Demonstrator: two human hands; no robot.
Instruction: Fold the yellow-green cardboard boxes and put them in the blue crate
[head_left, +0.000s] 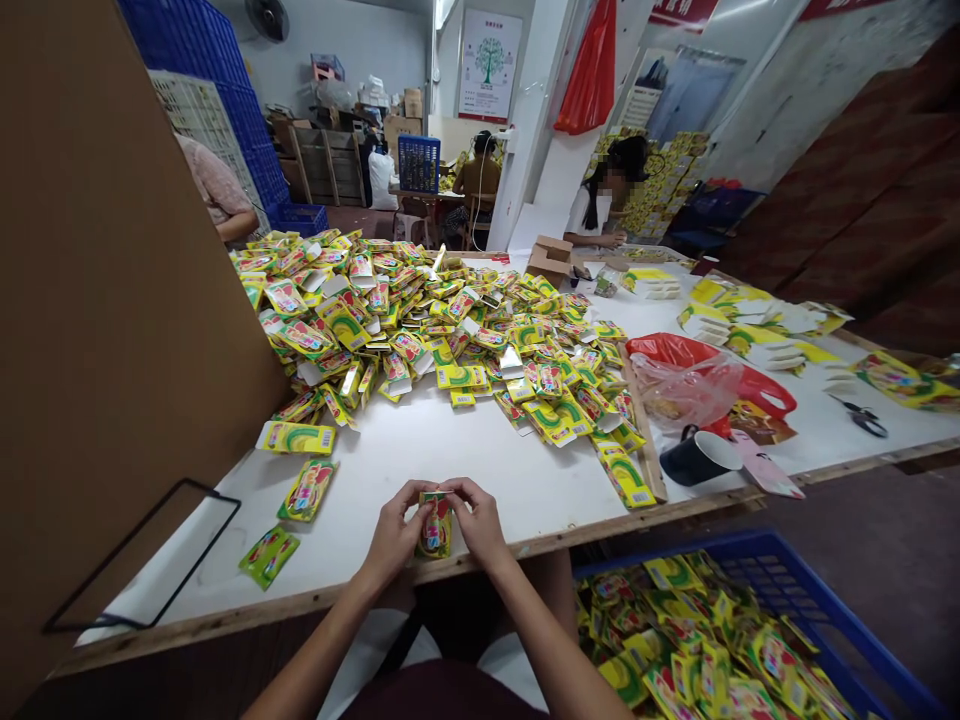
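Between my two hands, close to the table's front edge, a small yellow-green printed box [435, 528] stands upright. My left hand [401, 520] grips its left side, thumb on the front face. On the other side my right hand [474, 515] pinches the box near its top right corner. Both sets of fingers meet around its upper end, so the top flap is mostly hidden. A large heap of similar small boxes [420, 310] covers the back of the white table [390, 460]. Left of my hands lie another box [307, 490] and a green sachet [270, 556].
At lower right a blue crate [810, 580] holds many boxes. A dark mug [699, 458] lies on its side near a red plastic bag [757, 388] and scissors [861, 415]. Brown cardboard [127, 300] walls the left, beside a black wire frame [150, 560]. Other people sit beyond.
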